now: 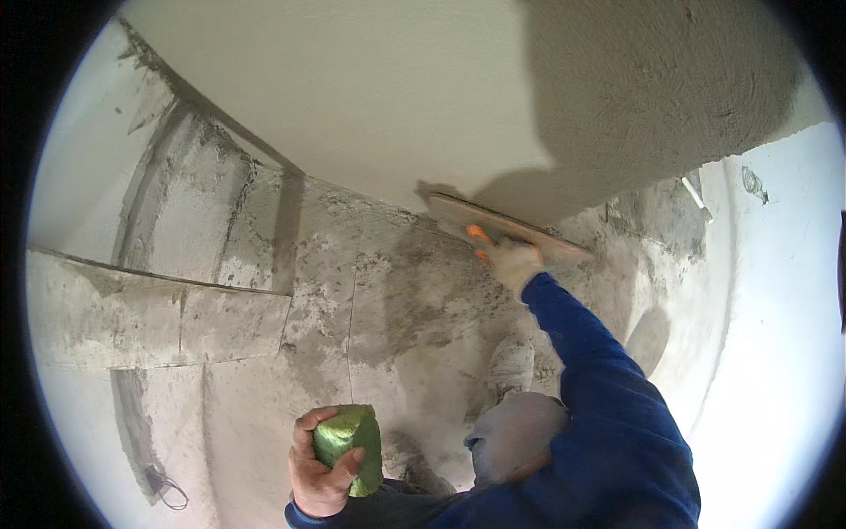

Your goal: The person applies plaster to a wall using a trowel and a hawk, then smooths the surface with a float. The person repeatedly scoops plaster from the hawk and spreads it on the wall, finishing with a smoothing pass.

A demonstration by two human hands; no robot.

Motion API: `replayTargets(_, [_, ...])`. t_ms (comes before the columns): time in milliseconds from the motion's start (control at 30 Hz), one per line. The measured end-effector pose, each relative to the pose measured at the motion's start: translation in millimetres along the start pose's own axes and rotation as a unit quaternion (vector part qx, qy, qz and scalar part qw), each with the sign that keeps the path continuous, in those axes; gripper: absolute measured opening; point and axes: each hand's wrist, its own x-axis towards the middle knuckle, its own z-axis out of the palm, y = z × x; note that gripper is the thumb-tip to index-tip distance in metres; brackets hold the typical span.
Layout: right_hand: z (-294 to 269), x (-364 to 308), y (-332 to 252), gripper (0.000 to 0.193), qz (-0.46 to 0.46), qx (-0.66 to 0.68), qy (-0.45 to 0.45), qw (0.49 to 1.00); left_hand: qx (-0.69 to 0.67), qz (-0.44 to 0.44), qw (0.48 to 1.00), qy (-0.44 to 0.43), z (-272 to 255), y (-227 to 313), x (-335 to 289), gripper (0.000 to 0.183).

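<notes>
My left hand (pixel 319 476), bare, is closed around a green sponge (pixel 354 441) at the lower middle. The sponge is a thick block with a rough, torn-looking surface, held well away from the wall. In a pale glove, my right hand (pixel 513 263) reaches forward and grips the orange handle of a long, flat plastering float (pixel 493 220). The float's long blade lies along the lower edge of the plastered wall (pixel 370 106); whether its whole face touches is hidden. Wet grey plaster (pixel 652 88) darkens the wall's right part, rough beside the smoother, paler area.
Below the wall, the floor (pixel 423 326) is smeared with plaster. At left lie stained boards or sheets (pixel 150 326) with raised edges. A thin cable loop (pixel 172 494) sits at lower left. A white stick-like piece (pixel 696 198) and a wire coil (pixel 753 183) show at right.
</notes>
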Motion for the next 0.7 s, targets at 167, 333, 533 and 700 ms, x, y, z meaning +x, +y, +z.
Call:
replayTargets(167, [6,-132,34,0.046,0.401,0.768,0.016,0.499,-0.046,-0.003,0.999,0.008,-17,-9,-12,0.059])
replayTargets(333, [-3,-148,122,0.047,0.507,0.612,0.257,0.550,-0.037,0.025,0.999,-0.009,-23,-13,-7,0.060])
replayTargets(533, [-45,6,166,0.060,0.292,0.523,0.247,0.762,-0.028,0.040,0.999,0.011,-5,-5,-8,0.061])
replayTargets(700, [-46,71,94,0.068,0.237,0.797,0.114,0.544,-0.074,0.015,0.995,0.057,10,1,-14,0.061])
